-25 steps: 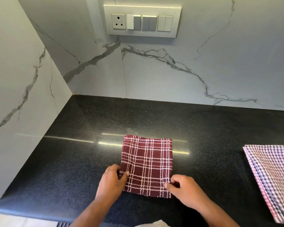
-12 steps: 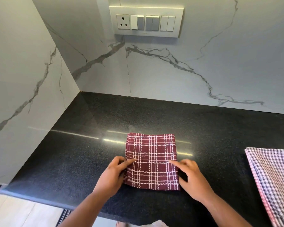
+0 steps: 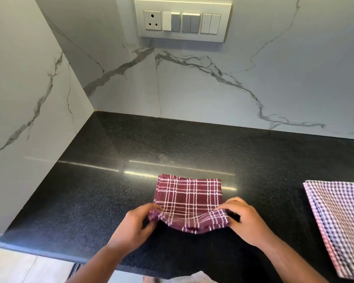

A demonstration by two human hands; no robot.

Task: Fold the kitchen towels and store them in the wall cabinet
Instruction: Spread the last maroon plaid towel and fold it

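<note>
Black granite counter [image 3: 131, 201]; veined marble backsplash [image 3: 213, 88]; switch panel [image 3: 183, 20] above.

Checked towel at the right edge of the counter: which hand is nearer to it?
Right. The right hand pinches the maroon towel's near right corner, apart from the checked towel; the left hand holds the near left corner, farther off.

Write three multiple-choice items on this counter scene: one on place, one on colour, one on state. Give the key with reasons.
1. Where does the checked towel lie relative to the maroon plaid towel?
A. To its right
B. To its left
C. Under it

2. What colour is the countertop?
A. White
B. Black
C. Green

3. What is the state of the maroon towel's near edge?
A. Flat on the counter
B. Hanging over the counter's edge
C. Lifted by both hands

Key: 1 A, it sits at the right border. 2 B, speckled black stone. 3 C, left hand and right hand pinch its near corners up.
</note>
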